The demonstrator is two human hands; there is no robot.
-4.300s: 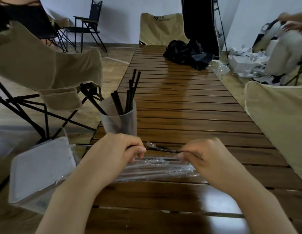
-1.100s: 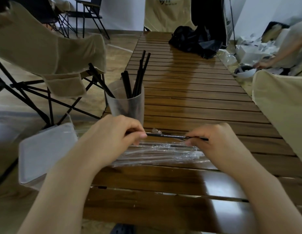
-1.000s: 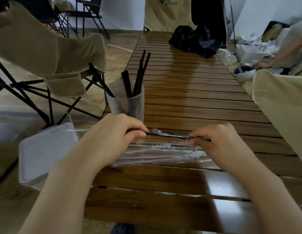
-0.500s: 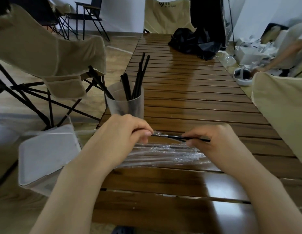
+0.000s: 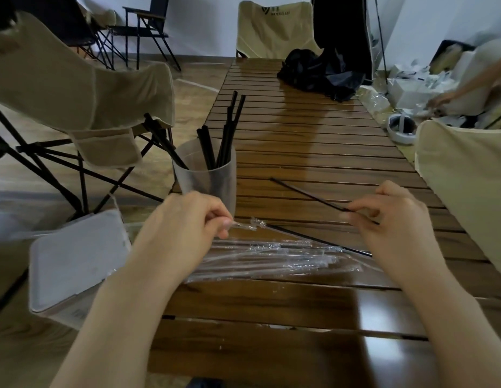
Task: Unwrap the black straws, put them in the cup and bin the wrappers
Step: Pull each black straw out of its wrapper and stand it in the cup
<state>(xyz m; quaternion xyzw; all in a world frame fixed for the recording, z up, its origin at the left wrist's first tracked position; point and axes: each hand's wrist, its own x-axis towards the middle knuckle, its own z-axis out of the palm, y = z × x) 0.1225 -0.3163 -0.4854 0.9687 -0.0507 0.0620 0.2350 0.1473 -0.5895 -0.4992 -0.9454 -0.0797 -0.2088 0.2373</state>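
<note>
My right hand [image 5: 389,219] pinches a bare black straw [image 5: 308,194] by its near end, and the straw slants up to the left above the table. A crumpled clear wrapper [image 5: 248,225] is pinched by my left hand [image 5: 193,222], just in front of the translucent cup [image 5: 207,180]. The cup stands at the table's left edge with several black straws [image 5: 224,138] in it. Between my hands lies a pile of wrapped straws [image 5: 271,259] in clear film, with one black straw [image 5: 322,242] slanting across its top.
A white lidded bin [image 5: 76,264] sits left of the wooden slat table [image 5: 313,141], below its edge. Beige folding chairs stand at the left [image 5: 76,88], right [image 5: 467,177] and far end. A black bag [image 5: 319,71] lies far up the table. Another person's arm [image 5: 467,85] reaches in at the right.
My right hand has pulled the straw free of its wrapper and moved right. My left hand has kept the empty wrapper. The view has tilted slightly.
</note>
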